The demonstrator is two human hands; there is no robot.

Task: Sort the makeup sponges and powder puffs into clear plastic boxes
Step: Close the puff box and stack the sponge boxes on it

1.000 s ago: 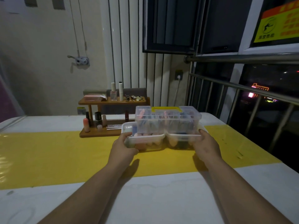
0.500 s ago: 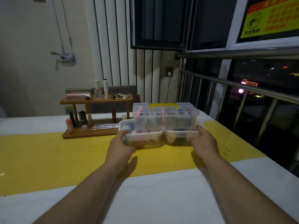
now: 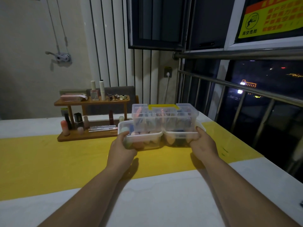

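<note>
Two low clear plastic boxes stand side by side on the yellow runner. The left box (image 3: 144, 138) holds pinkish sponges and puffs; the right box (image 3: 178, 136) holds more, some dark. A taller clear case with a yellow handle (image 3: 164, 117) sits on top across both. My left hand (image 3: 122, 149) grips the left box's outer end, thumb over the rim. My right hand (image 3: 202, 144) grips the right box's outer end the same way.
A wooden two-tier cosmetics rack (image 3: 91, 118) with bottles and lipsticks stands left of the boxes. The white table (image 3: 155, 199) carries a yellow runner (image 3: 49, 161). A metal railing (image 3: 237, 89) and dark window run along the right edge.
Both hands keep their hold on the boxes, which have come slightly closer to me. The view has shifted a little to the right.
</note>
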